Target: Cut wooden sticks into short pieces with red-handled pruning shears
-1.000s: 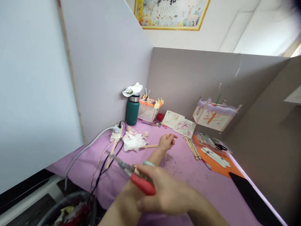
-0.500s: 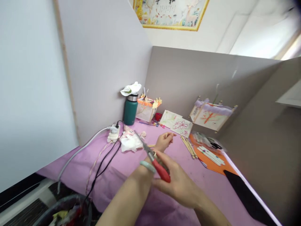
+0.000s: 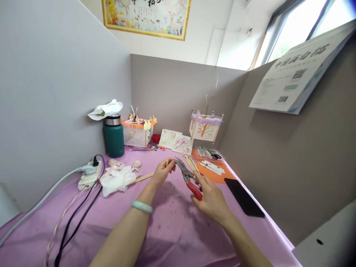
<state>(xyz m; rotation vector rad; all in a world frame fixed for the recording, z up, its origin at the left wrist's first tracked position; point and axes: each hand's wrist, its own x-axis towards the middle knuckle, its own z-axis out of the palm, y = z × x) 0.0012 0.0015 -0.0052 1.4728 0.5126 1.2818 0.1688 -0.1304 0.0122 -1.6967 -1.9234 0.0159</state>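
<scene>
Red-handled pliers: ahead of you, close to mid-view, gripped by your right hand and apparently raised off the purple tablecloth.
Long axis: a slant, from the red handle low at your right palm, up and leftward to the metal tips, which point away from you and toward your left hand.
Tips to left fingers: just beside each other; the two lie so close from this angle that you cannot tell whether they touch.
Jaws: too fine to make out whether parted or closed.
Right grip: fingers and thumb wrapped about the handles; this hand, the nearer one to you, carries the tool.
Left pinch: thumb and fingers drawn together; whether something small sits between them cannot be told.
Gap between hands: apart, with the tool spanning the space; your left is slightly farther forward.
Pale green bangle: around your left forearm, well back from the tips.
Beyond the tool: wooden sticks on the cloth, partly hidden behind it, then an orange sheet bearing white pens.
Far right: a black slab, lying flat.
Left side: thin rods reaching from crumpled white tissue toward your left wrist.
</scene>
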